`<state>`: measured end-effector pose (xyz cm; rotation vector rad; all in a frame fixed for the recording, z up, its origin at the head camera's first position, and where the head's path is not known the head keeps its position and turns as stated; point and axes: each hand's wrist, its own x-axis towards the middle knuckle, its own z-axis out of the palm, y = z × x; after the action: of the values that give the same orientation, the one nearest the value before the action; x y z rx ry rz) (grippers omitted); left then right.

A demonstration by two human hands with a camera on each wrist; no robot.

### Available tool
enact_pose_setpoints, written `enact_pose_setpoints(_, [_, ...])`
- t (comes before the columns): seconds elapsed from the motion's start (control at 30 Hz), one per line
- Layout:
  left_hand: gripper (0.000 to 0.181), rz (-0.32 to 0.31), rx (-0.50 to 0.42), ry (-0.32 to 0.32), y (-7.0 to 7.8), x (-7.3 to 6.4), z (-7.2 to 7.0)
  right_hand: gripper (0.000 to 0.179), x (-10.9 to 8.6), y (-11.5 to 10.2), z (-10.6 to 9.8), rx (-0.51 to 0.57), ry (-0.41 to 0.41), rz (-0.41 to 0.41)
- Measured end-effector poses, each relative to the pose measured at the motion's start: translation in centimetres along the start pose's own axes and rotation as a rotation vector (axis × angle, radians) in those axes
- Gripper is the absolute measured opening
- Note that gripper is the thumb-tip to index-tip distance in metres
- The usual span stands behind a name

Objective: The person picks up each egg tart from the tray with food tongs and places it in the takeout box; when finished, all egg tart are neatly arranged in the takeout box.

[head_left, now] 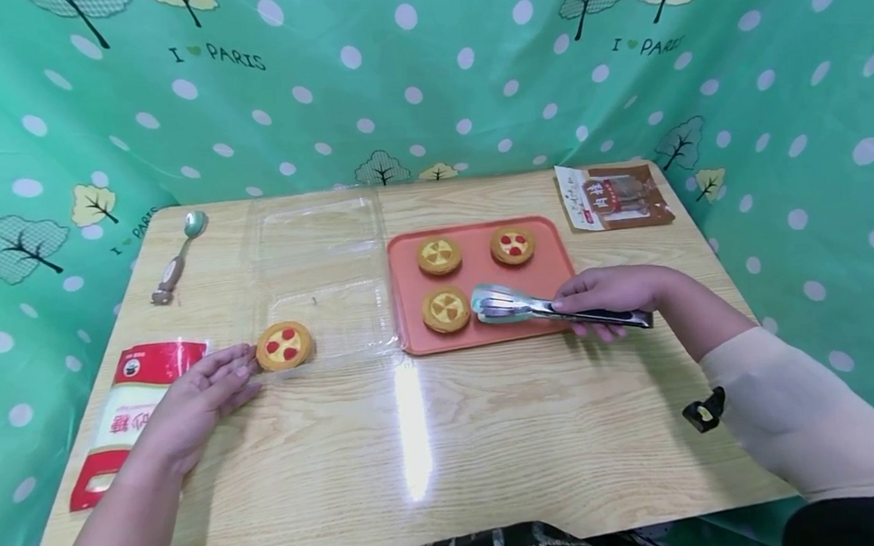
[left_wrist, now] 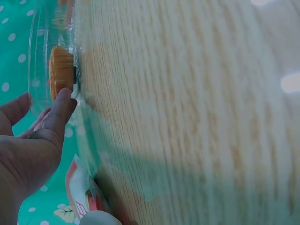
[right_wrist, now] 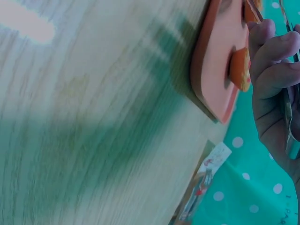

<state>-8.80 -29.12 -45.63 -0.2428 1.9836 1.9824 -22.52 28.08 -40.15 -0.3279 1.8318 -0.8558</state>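
In the head view my right hand [head_left: 605, 292] grips metal tongs [head_left: 525, 303] over the pink tray [head_left: 486, 338]. Their tips are spread close beside the front-left tart [head_left: 447, 309]; whether they touch it I cannot tell. Two more tarts, one plain yellow [head_left: 439, 256] and one with red pieces [head_left: 513, 245], sit in the tray's back half. At the left, another red-topped tart [head_left: 284, 346] lies in the front-left corner of an open clear plastic container [head_left: 349, 316]. My left hand [head_left: 202, 397] rests at that corner, fingers extended along the container's side [left_wrist: 40, 122].
A red and white bag [head_left: 163, 362] lies partly under my left forearm. A spoon [head_left: 181, 259] lies at the back left. Behind the right hand is a brown packet [head_left: 616, 198] at the back right. Polka-dot green cloth [head_left: 410, 82] hangs around the table.
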Motion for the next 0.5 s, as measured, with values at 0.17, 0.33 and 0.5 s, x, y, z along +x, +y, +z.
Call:
enact_pose_setpoints(0.17, [0.068, -0.008, 0.003, 0.000, 0.1, -0.2, -0.1, 0.058, 1.3, -0.3, 0.4, -0.011, -0.029, 0.012])
enact_pose_setpoints(0.33, [0.068, -0.025, 0.022, 0.000, 0.3, -0.2, -0.2, 0.057, 2.1, -0.4, 0.7, 0.006, -0.035, 0.014])
enact_pose_setpoints(0.5, [0.068, -0.023, 0.019, 0.004, 0.2, -0.2, -0.2, 0.055, 2.7, -0.4, 1.0, 0.001, -0.030, -0.013])
